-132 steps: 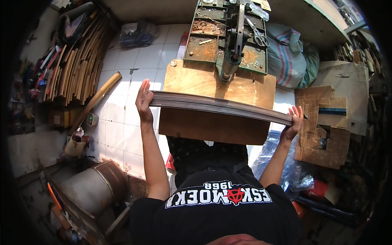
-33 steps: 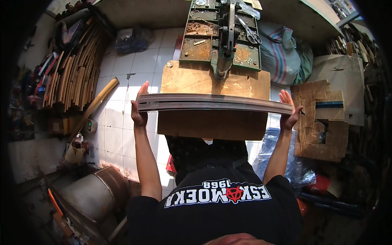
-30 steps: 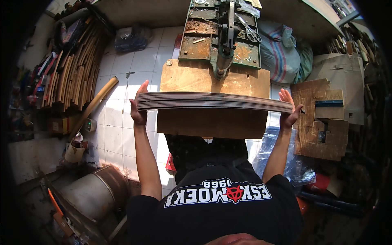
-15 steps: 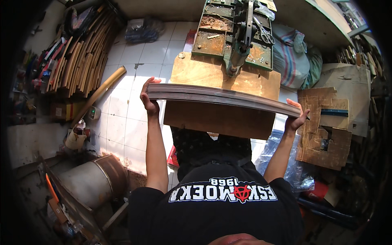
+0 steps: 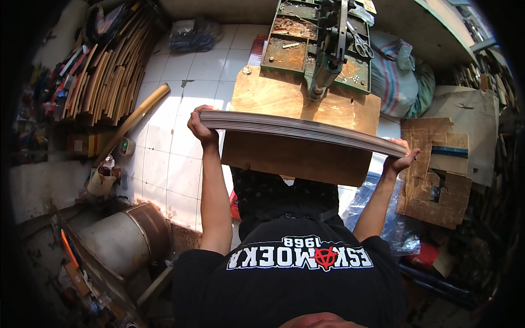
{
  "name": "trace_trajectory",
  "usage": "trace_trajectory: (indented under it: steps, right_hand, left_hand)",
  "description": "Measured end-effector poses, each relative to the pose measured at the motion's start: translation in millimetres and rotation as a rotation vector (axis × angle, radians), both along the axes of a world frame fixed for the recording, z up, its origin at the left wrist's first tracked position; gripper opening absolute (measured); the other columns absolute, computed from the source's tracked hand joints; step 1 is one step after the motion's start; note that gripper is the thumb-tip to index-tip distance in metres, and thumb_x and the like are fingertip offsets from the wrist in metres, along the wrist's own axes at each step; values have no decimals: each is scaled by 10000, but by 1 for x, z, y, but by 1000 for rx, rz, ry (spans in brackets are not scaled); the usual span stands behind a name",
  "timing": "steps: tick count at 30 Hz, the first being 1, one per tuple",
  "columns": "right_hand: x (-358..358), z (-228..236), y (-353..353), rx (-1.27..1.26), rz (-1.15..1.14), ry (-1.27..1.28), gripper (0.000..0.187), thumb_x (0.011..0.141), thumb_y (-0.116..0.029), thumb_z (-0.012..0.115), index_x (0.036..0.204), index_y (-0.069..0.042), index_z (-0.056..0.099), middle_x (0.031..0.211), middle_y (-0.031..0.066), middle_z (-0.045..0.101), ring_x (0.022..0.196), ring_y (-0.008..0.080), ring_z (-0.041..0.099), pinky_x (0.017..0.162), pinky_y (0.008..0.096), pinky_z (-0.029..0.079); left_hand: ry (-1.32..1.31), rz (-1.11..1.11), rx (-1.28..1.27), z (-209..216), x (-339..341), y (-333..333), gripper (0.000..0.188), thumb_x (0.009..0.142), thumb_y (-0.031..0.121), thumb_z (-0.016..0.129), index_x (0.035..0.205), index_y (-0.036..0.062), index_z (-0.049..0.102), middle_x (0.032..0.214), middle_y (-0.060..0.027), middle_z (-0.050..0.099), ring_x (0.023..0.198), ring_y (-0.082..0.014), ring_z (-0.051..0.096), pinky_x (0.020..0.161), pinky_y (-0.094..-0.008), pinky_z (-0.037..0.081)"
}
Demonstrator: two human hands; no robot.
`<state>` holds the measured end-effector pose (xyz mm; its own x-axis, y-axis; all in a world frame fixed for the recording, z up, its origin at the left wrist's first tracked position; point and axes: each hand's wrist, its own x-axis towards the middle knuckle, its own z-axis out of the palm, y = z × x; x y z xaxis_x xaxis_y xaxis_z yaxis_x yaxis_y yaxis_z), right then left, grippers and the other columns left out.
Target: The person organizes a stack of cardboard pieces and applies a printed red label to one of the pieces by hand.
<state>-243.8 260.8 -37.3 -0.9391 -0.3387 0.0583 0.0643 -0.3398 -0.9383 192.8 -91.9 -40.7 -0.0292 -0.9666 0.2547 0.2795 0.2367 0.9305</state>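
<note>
A thick stack of thin flat sheets [image 5: 295,129], grey along its layered edges, spans the space between my hands above a wooden board table [image 5: 295,161]. My left hand [image 5: 201,127] wraps round the stack's left end. At the right end my right hand [image 5: 400,158] grips it, with the thumb pointing outward. The sheets lie edge toward me, sloping down to the right in the view; what they are made of I cannot tell. Just beyond them stands a metal hand press [image 5: 322,76] on the table.
Green compartment trays [image 5: 287,52] with small metal bits flank the press, and scissors [image 5: 361,46] lie on the right one. Stacked boards [image 5: 112,71] and a long tube [image 5: 136,120] stand left. Cut cardboard [image 5: 421,186], a plastic sheet [image 5: 363,205] and a sack [image 5: 385,82] are right.
The view has shifted slightly, so the table and press sit a little further right. My fingers are closed more tightly at the left end; both hands still hold the stack at about the same place.
</note>
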Motion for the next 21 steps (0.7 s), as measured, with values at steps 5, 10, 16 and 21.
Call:
trace_trajectory:
  steps: [5,10,16,21]
  right_hand:
    - [-5,-4,3,-20,-14,-36,883,946,-672,118,670,26,583,726,163,588,779,311,597,857,419,456]
    - [0,-2,0,-14,24,-16,872,946,-671,118,686,20,583,729,161,591,777,312,597,858,426,455]
    - [-2,-6,3,-39,-13,-57,854,950,-665,134,697,16,583,725,160,593,775,312,598,844,429,464]
    - [-1,-3,1,-27,-32,-28,824,964,-636,164,671,20,569,698,170,596,746,311,592,816,419,470]
  left_hand:
    - [39,-38,39,-3,0,0,609,979,514,296,905,-15,588,781,-151,620,738,-282,639,734,-402,528]
    - [93,-52,65,-7,6,-1,610,977,524,306,910,-15,584,790,-142,610,736,-271,631,731,-390,520]
    - [89,-62,35,-3,3,-3,517,963,408,343,885,-37,594,795,-144,613,723,-254,630,712,-366,518]
    - [-7,-82,11,4,2,-1,438,924,324,330,906,-25,593,820,-152,617,758,-268,620,762,-398,514]
